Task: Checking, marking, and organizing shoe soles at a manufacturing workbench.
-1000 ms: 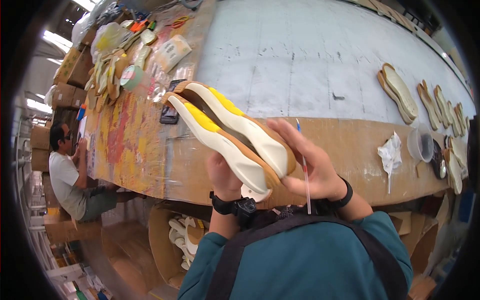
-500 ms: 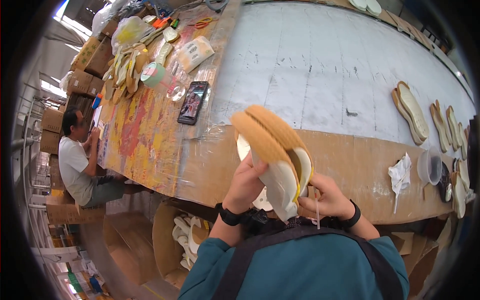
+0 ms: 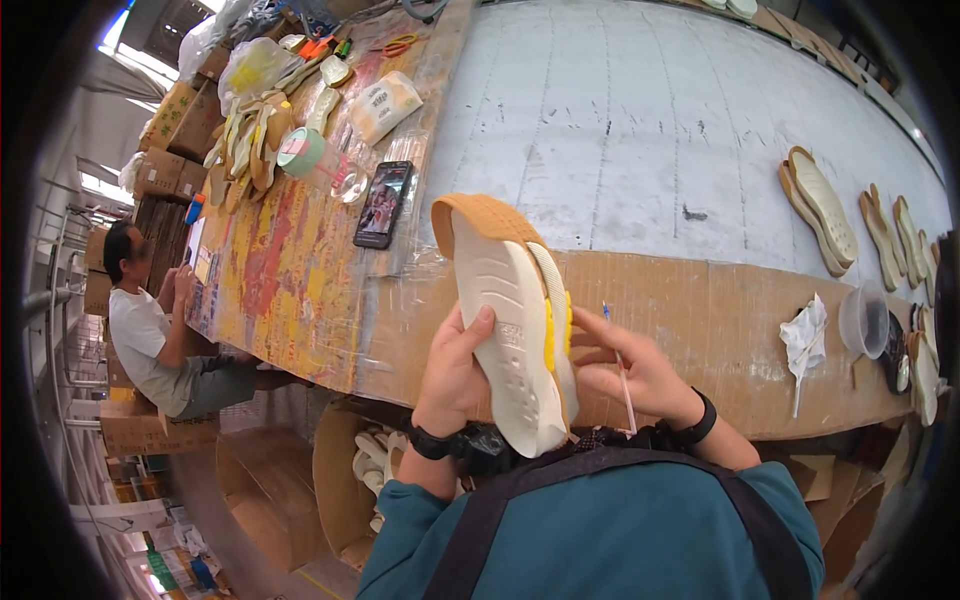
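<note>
In front of my body, a pair of shoe soles stands nearly upright, pressed together. The front one shows its cream inner face, with a tan toe and a yellow strip along the right side. My left hand is closed round the left edge, thumb lying on the cream face. A thin pale stick with a dark tip rests between the fingers of my right hand. Those fingertips are at the right edge of the soles, by the yellow strip; whether they touch it is hard to tell.
Cardboard covers the near table edge. A phone, a green-lidded cup and piled soles lie left. More soles, a crumpled tissue and a clear tub are right. Another person sits at left.
The soles have turned so the cream inner face of the front one now faces me, with the tan toe up. My right hand's fingers have opened out somewhat along the edge.
</note>
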Motion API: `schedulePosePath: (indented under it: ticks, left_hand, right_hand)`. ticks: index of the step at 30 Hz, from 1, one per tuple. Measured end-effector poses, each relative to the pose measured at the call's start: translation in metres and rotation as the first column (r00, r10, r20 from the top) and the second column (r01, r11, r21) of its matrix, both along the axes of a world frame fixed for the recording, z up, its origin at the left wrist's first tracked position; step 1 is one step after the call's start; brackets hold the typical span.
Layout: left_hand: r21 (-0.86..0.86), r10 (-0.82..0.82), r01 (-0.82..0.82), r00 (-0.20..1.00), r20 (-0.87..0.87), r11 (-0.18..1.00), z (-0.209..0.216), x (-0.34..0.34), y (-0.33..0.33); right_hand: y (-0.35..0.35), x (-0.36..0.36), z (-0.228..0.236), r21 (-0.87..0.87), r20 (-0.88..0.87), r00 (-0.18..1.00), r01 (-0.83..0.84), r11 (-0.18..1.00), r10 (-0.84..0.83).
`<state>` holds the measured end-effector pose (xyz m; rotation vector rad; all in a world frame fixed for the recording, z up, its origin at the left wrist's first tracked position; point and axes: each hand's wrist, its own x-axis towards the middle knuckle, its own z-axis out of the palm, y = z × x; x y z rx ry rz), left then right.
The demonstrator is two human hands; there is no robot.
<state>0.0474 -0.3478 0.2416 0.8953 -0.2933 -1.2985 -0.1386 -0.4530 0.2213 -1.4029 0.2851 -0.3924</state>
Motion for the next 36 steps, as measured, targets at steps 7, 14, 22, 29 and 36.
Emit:
schedulePosePath:
  ticks: [7,14,22,29,36]
  left_hand:
    - [0.252,-0.043,-0.148,0.782,0.622,0.956,-0.06,0.022,0.008]
    - [0.267,0.043,-0.064,0.995,0.087,0.961,-0.067,0.004,0.022]
    - [-0.018,0.091,-0.096,0.976,-0.198,0.995,-0.045,-0.001,0.059]
    - [-0.322,0.231,-0.517,0.744,-0.627,0.793,-0.115,-0.01,0.111]
    - [-0.288,0.86,-0.882,0.445,-0.25,0.373,-0.178,0.028,0.224]
  right_hand:
    - [-0.002,0.02,-0.046,0.116,-0.22,0.974,-0.034,0.993,0.059]
    - [0.0,0.045,-0.081,0.132,-0.08,0.989,-0.115,0.985,0.126]
    - [0.016,0.046,-0.021,0.031,-0.119,0.989,-0.079,0.996,0.082]
    - [0.039,0.069,0.003,0.065,0.177,0.958,-0.242,0.968,0.228]
    - [0.051,0.067,-0.008,0.186,-0.15,0.937,-0.287,0.94,0.316]
